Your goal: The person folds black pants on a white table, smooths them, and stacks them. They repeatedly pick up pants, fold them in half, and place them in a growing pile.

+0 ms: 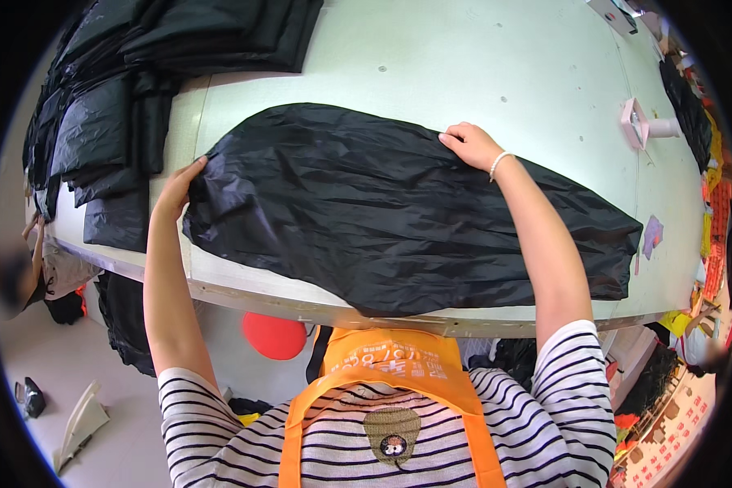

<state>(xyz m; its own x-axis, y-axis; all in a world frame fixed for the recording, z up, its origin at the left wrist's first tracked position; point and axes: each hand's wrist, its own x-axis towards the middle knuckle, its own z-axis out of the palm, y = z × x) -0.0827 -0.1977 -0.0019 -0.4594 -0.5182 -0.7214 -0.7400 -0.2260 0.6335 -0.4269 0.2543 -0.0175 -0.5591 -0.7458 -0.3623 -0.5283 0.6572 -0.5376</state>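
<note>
A long piece of shiny, wrinkled black cloth (358,207) lies spread across the pale table (431,57) in front of me. It looks folded into layers, and its exact kind is not plain. My left hand (180,189) grips its left end, thumb on top at the corner and the other fingers mostly hidden. At the far edge, right of the middle, my right hand (473,148) pinches the cloth between bent fingers and thumb. The cloth's near edge reaches the table's front edge, and its right end tapers to a squared corner.
Stacked folded black cloth (98,122) fills the table's far left. To the right are a pink holder (635,124) with a white roll and a small purple scrap (653,236). Below stands a red stool (275,336). Other people are at both sides.
</note>
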